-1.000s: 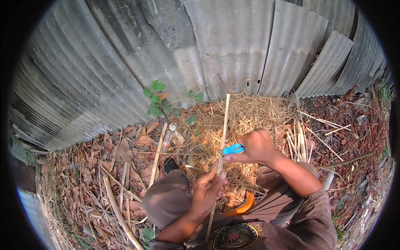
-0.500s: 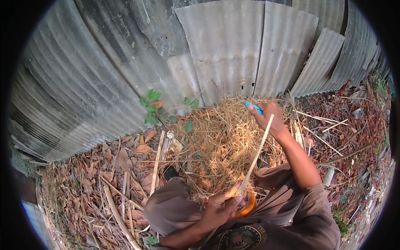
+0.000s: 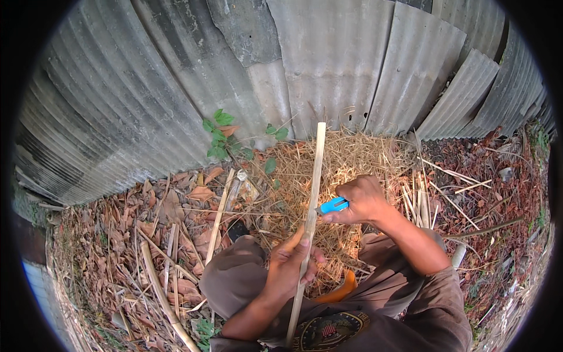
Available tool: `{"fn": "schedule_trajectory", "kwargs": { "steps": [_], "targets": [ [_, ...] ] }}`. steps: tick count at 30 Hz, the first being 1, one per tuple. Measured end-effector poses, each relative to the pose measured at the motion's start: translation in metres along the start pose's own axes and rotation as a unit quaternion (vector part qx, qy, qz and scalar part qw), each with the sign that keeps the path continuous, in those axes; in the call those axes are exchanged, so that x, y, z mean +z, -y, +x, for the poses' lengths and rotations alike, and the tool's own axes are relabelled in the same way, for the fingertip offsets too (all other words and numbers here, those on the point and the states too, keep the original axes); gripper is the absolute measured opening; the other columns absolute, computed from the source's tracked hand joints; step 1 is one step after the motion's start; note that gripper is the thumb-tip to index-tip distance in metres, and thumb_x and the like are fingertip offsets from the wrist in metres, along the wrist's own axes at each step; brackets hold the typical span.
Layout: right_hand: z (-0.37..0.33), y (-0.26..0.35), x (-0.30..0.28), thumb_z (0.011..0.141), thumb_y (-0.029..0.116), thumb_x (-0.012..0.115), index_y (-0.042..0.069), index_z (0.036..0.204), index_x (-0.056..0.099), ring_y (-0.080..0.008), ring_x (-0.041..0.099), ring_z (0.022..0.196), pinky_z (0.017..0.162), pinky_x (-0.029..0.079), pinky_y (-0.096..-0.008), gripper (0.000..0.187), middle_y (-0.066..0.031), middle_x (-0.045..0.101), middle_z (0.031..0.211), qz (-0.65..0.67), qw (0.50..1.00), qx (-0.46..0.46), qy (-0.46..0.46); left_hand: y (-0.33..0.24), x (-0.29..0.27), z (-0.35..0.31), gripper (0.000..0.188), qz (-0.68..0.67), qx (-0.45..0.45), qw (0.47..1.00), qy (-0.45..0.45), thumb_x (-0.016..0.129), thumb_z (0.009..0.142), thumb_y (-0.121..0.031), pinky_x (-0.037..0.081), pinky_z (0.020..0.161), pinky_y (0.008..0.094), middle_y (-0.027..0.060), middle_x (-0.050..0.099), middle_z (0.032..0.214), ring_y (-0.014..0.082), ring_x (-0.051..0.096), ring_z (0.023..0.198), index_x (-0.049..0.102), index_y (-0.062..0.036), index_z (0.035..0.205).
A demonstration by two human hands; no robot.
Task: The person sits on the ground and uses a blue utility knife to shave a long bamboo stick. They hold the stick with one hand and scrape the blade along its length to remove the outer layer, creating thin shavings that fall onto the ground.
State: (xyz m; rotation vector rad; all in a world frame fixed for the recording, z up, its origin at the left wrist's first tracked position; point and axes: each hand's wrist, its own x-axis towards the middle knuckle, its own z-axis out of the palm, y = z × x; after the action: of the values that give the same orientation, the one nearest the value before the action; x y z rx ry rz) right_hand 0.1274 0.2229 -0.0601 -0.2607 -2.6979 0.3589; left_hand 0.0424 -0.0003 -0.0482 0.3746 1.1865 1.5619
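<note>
My left hand (image 3: 288,265) grips a long pale bamboo strip (image 3: 316,167) around its middle. The strip stands nearly straight up the view, its lower end against my shirt. Along the left index finger lies something orange (image 3: 292,240), whose kind I cannot make out. My right hand (image 3: 362,199) is closed on a blue box cutter (image 3: 334,205). Its tip points left and meets the strip's right edge, just above my left fingers. Between my bent knees, below the strip, rests a curved orange piece (image 3: 340,288), partly hidden.
A heap of thin straw-coloured shavings (image 3: 358,146) lies ahead, against a grey corrugated fence (image 3: 328,64). Bamboo sticks (image 3: 167,299) and dry leaves (image 3: 176,217) cover the ground at left. More strips (image 3: 454,205) lie at right. A small green plant (image 3: 220,135) grows by the fence.
My right hand has come down and left, bringing the box cutter to the strip. My left hand has risen slightly, and the strip has swung from a rightward lean to nearly upright.
</note>
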Motion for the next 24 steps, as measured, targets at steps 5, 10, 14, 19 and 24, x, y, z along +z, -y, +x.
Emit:
{"fn": "schedule_trajectory", "kwargs": {
  "steps": [5, 10, 14, 19, 24],
  "targets": [
    [0.000, -0.007, 0.007, 0.062, 0.078, 0.060, 0.012, 0.049, 0.053, -0.0245, 0.053, 0.038, 0.039, 0.041, -0.0367, 0.068, -0.0031, 0.051, 0.045, -0.038, 0.999, -0.005, -0.027, 0.000, 0.001, 0.003, 0.045, -0.008, -0.025, 1.000, -0.016, 0.046, 0.099, -0.028, 0.033, 0.036, 0.0199, 0.0101, 0.058, 0.073, 0.0075, 0.044, 0.041, 0.039, -0.0131, 0.141],
    [0.002, -0.013, 0.011, 0.059, 0.075, 0.066, 0.012, 0.047, 0.051, -0.0241, 0.051, 0.037, 0.038, 0.040, -0.0362, 0.066, -0.0034, 0.050, 0.044, -0.019, 0.997, -0.019, -0.066, 0.003, 0.007, 0.007, 0.043, -0.015, -0.022, 0.999, -0.040, 0.043, 0.100, -0.026, 0.031, 0.036, 0.0207, 0.0092, 0.056, 0.071, 0.0070, 0.037, 0.037, 0.039, -0.0121, 0.141],
    [0.004, -0.020, 0.017, 0.057, 0.076, 0.067, 0.012, 0.047, 0.043, -0.0237, 0.047, 0.037, 0.040, 0.036, -0.0359, 0.068, -0.0023, 0.042, 0.042, -0.022, 0.994, -0.046, -0.101, 0.003, 0.007, 0.007, 0.045, -0.032, -0.032, 0.999, -0.015, 0.043, 0.100, -0.029, 0.031, 0.036, 0.0197, 0.0089, 0.057, 0.073, 0.0069, 0.039, 0.039, 0.038, -0.0115, 0.141],
    [0.007, -0.022, 0.017, 0.059, 0.076, 0.065, 0.011, 0.048, 0.050, -0.0253, 0.050, 0.038, 0.041, 0.041, -0.0379, 0.068, -0.0053, 0.046, 0.041, -0.060, 0.992, -0.038, -0.104, 0.005, 0.004, 0.007, 0.043, -0.027, -0.019, 0.999, 0.000, 0.042, 0.101, -0.027, 0.031, 0.036, 0.0191, 0.0091, 0.057, 0.073, 0.0064, 0.039, 0.038, 0.037, -0.0100, 0.140],
    [0.019, -0.085, -0.003, 0.068, 0.082, 0.049, 0.007, 0.052, 0.059, -0.0302, 0.055, 0.042, 0.046, 0.044, -0.0419, 0.078, -0.0109, 0.050, 0.042, -0.063, 0.971, 0.196, -0.122, 0.027, 0.012, -0.004, 0.044, -0.040, -0.039, 0.997, 0.046, 0.041, 0.101, -0.026, 0.032, 0.037, 0.0191, 0.0101, 0.057, 0.075, 0.0071, 0.041, 0.040, 0.035, -0.0092, 0.141]
  ]
}}
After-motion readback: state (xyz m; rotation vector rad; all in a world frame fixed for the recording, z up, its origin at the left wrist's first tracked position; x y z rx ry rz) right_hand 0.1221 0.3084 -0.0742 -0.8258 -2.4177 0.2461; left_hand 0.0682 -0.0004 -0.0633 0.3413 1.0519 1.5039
